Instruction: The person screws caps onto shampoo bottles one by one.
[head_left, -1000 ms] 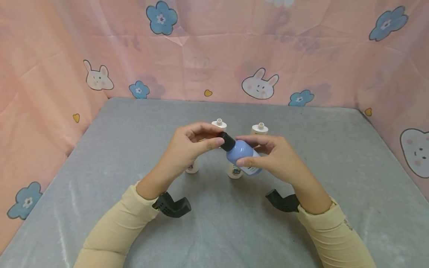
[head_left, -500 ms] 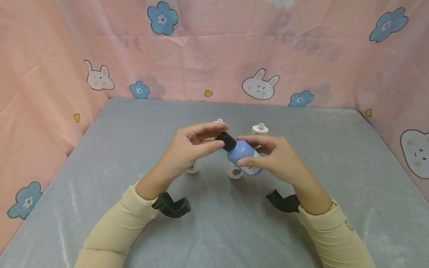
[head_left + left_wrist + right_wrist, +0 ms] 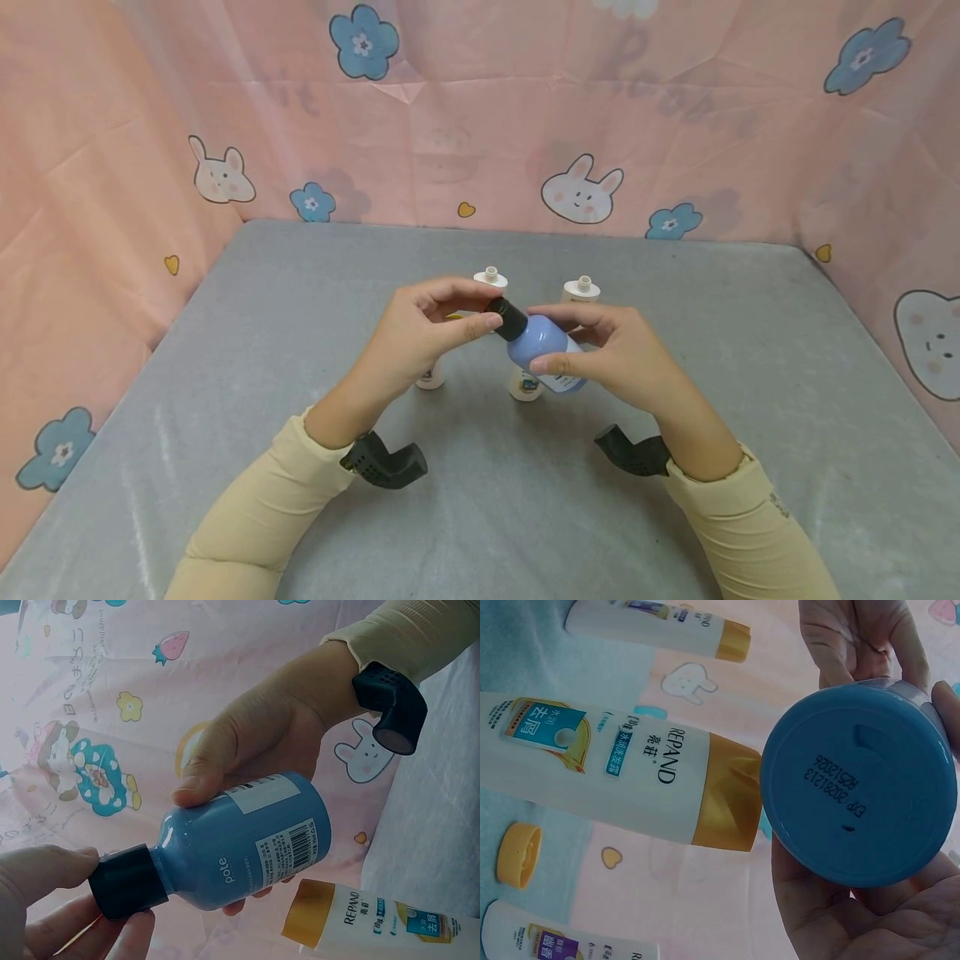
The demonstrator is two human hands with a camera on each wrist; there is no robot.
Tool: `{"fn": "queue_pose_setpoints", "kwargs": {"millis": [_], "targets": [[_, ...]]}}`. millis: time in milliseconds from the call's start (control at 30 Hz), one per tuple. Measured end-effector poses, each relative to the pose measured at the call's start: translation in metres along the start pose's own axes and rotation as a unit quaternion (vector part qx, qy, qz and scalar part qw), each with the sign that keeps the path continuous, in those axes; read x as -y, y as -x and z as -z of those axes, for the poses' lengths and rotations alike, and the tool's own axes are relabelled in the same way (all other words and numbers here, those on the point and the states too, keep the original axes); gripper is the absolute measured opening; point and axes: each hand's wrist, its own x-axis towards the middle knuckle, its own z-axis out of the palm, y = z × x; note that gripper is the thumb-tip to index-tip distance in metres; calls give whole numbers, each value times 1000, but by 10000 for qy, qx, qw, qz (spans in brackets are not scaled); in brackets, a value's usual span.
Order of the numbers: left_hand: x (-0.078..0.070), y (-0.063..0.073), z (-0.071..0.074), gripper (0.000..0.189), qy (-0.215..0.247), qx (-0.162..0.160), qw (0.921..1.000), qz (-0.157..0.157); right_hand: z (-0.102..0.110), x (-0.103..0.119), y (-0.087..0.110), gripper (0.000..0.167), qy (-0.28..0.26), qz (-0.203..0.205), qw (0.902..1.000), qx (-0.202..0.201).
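A blue-purple bottle (image 3: 537, 340) with a black cap (image 3: 512, 320) is held tilted above the table, cap toward the upper left. My right hand (image 3: 626, 348) grips its body, thumb on the near side. With thumb and fingertips my left hand (image 3: 416, 329) pinches the cap, which sits on the bottle's neck in the left wrist view. The label and barcode of the bottle (image 3: 247, 840) face that camera. In the right wrist view its printed base shows. Behind and below the hands stand several white shampoo bottles, partly hidden.
Two white bottles at the back, one left (image 3: 491, 279) and one right (image 3: 582, 290), show bare necks. Nearer stand a left bottle (image 3: 431, 378) and a right bottle (image 3: 526, 386). A loose gold cap (image 3: 519, 855) lies on the grey table (image 3: 480, 517). Pink printed cloth surrounds it.
Half a second ago my left fingers were lifted and spread over the black cap; now they have come back down around it. My right hand and the bottle have stayed almost still.
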Motion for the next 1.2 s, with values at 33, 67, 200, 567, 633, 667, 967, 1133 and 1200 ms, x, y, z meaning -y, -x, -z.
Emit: {"fn": "queue_pose_setpoints", "kwargs": {"millis": [33,67,200,567,633,667,967,1133,1200], "targets": [[0,0,0,31,5,29,10000,-16,0,0,0,48,-2,-7,10000,7],[0,0,0,31,17,63,10000,-35,0,0,0,48,-9,-17,10000,11],[0,0,0,33,102,219,9996,-124,1,0,0,48,-18,-30,10000,14],[-3,1,0,37,17,-11,10000,-48,0,-2,-1,48,-13,1,10000,-17],[-3,1,0,32,-59,-71,9999,66,0,-2,-1,48,-9,16,10000,-8],[-2,1,-1,30,-76,-79,9999,107,0,-2,-1,48,-6,31,10000,-4],[1,1,1,33,12,245,9995,-192,-1,-1,-1,47,33,134,9999,-47],[0,0,1,42,137,233,9989,-374,0,0,-1,48,1,59,10000,-33],[-1,0,2,42,48,71,9994,-333,0,0,0,49,-2,35,10000,-32]]}}
